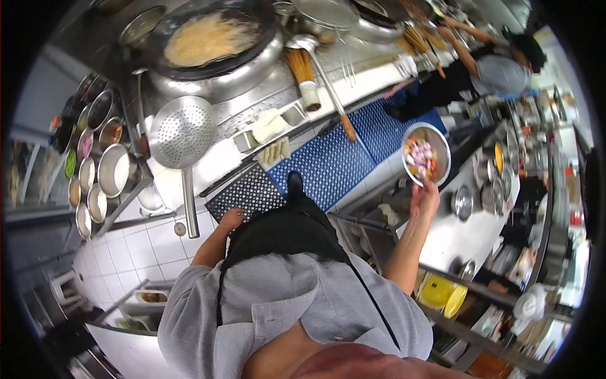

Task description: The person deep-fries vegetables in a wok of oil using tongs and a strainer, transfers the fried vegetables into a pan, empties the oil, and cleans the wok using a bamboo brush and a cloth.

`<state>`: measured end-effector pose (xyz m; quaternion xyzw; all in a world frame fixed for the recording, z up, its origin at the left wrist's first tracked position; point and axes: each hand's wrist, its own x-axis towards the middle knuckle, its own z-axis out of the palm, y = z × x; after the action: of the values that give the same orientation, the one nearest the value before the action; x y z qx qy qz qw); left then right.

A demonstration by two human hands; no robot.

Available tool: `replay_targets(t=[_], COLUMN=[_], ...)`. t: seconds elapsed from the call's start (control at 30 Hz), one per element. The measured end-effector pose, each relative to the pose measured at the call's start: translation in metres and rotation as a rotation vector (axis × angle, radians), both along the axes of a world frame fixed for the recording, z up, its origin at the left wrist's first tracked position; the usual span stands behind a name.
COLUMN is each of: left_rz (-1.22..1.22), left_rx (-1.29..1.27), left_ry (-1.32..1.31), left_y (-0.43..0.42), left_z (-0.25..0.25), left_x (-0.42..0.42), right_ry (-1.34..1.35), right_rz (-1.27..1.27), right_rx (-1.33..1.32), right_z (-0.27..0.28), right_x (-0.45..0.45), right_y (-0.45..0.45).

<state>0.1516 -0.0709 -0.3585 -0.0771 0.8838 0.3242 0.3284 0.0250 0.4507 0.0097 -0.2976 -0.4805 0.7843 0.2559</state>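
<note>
Leftmost, metal tubs (113, 170) stand in rows, several filled with ingredients. Beside them, a skimmer (183, 132) lies at the edge of the range (243, 117), its round perforated head toward the upper left of the frame and its handle running down the frame, the end near the left hand. Above it, at upper left, a wok (189, 72) holds pale, foamy liquid (208, 39). The left hand (232, 218), left of centre, hangs beside the apron (278, 230) over a black mat (243, 192); its fingers are partly hidden, and whether they are closed on anything cannot be told. At upper centre, a bundled brush (300, 68) lies next to a ladle (348, 128), whose long axis slants down and right, its wooden grip projecting over a blue mat (328, 177). Right of centre, the right hand (426, 199) is closed on the near rim of a bowl (442, 151), mouth upward, containing diced pink, orange and green pieces (420, 158). Round, with no marked long axis, the bowl lies directly beyond this hand, well apart from the wok; the ladle and brush lie between. Farther right are a steel counter (442, 240) with small bowls and, at upper right, a co-worker (502, 76).
</note>
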Motion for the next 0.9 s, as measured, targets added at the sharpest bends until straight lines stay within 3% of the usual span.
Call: replay_targets(t=[0.07,0.17,0.2,0.33,0.37,0.4,0.43,0.53,0.57,0.6,0.7,0.73,0.83,0.87,0.9], left_rz=[-0.143,-0.001,-0.164,0.548,0.66,0.77,0.834,1.048,1.117,1.241,1.378,1.336,1.119,1.046,0.974], left_rx=[0.008,0.067,0.02,0.081,0.102,0.124,0.097,0.072,0.069,0.155,0.257,0.256,0.218,0.208,0.202], left_ry=[0.253,0.397,0.368,0.15,0.136,0.123,0.178,0.108,0.045,-0.034,-0.206,-0.204,-0.177,-0.169,-0.16], left_y=[-0.011,-0.014,-0.02,-0.012,-0.011,-0.009,-0.003,0.013,0.014,0.02,0.045,0.048,0.045,0.039,0.03], left_z=[-0.046,-0.044,-0.032,0.011,0.017,0.022,0.02,-0.045,-0.058,-0.03,0.044,0.04,0.013,0.006,0.0], left_x=[0.014,0.023,0.022,0.06,0.075,0.09,0.107,0.185,0.201,0.205,0.215,0.225,0.241,0.24,0.235], right_ry=[-0.044,0.065,0.063,0.169,0.173,0.035,0.229,0.672,0.666,0.845,0.669,0.711,0.739,0.756,0.581], right_rz=[0.266,0.595,0.638,0.843,0.87,0.817,0.575,0.418,0.264,0.424,-0.233,-0.301,0.038,-0.11,0.148], right_rx=[0.074,0.151,0.196,0.597,0.828,1.268,1.623,2.341,2.228,2.27,2.515,2.474,1.938,1.9,1.668], right_z=[0.022,0.049,0.058,0.076,0.064,0.086,0.081,0.083,0.097,0.13,0.183,0.211,0.23,0.223,0.213], right_x=[-0.061,-0.162,-0.194,-0.299,-0.335,-0.338,-0.348,-0.384,-0.377,-0.364,-0.357,-0.35,-0.341,-0.329,-0.302], right_y=[-0.035,-0.113,-0.143,-0.267,-0.294,-0.329,-0.363,-0.442,-0.46,-0.465,-0.48,-0.471,-0.406,-0.379,-0.353])
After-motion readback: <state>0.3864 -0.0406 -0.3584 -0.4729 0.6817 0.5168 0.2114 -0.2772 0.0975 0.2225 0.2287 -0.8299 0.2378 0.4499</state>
